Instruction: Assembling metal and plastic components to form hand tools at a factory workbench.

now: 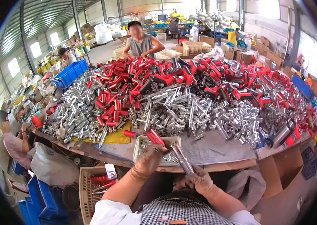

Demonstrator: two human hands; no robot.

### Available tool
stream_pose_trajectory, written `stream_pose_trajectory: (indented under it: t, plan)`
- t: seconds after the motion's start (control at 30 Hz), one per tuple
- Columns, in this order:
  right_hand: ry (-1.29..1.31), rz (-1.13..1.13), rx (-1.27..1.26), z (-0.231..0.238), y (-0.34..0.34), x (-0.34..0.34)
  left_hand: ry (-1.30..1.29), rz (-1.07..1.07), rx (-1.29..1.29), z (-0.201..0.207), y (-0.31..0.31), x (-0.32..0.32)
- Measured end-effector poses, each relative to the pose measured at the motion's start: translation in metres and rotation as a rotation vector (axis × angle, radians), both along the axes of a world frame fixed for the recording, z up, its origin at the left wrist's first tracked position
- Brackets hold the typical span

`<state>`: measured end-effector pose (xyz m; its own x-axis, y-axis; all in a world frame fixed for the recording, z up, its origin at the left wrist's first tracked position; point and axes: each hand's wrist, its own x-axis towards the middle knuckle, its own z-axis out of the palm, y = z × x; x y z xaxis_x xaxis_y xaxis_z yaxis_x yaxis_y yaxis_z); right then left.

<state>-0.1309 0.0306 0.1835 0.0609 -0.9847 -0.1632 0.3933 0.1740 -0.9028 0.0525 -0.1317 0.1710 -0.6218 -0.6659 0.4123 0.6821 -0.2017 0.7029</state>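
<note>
My left hand [147, 160], in a thin soiled glove, is closed at the lower end of a red metal tube [154, 137]. The tube tilts over a cream plastic tray [137, 145] of small metal parts at the table's near edge. My right hand [200, 179], gloved too, grips the lower end of a silver metal tube assembly [182, 159]. Its upper end slants toward the left hand's fingertips, and whether they touch it I cannot tell. Another red tube [129, 134] lies just left of the tray.
A heap of silver metal parts [166, 105], red tubes [119, 75] and red-black handles [184, 77] covers the table. A cream crate [85, 187] stands at lower left, an open cardboard box [280, 170] at right. A person [139, 43] works across the table; others are at left.
</note>
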Motion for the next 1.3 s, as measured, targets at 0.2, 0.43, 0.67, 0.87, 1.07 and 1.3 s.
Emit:
stream_pose_trajectory:
  t: [0.2,0.43,0.67,0.87,1.07,1.3]
  plan:
    - [0.057,0.015,-0.016,0.004,0.015,0.009,-0.020,0.109,0.012,0.026,0.043,-0.015]
    - [-0.028,0.021,-0.146,-0.013,0.014,0.036,-0.154,0.007,0.025,0.031,0.052,0.007]
    - [-0.060,0.060,-0.098,-0.006,0.012,0.054,-0.413,-0.011,-0.116,0.023,0.046,0.043]
    - [-0.198,-0.014,-0.119,-0.028,0.002,0.077,-0.318,-0.321,0.004,0.025,0.071,0.048]
    - [-0.195,0.003,-0.217,-0.016,-0.007,0.084,-0.242,-0.204,-0.257,0.019,0.046,0.075]
    - [0.088,-0.056,-0.132,-0.014,-0.007,0.091,-0.073,0.207,0.125,0.048,0.022,0.066]
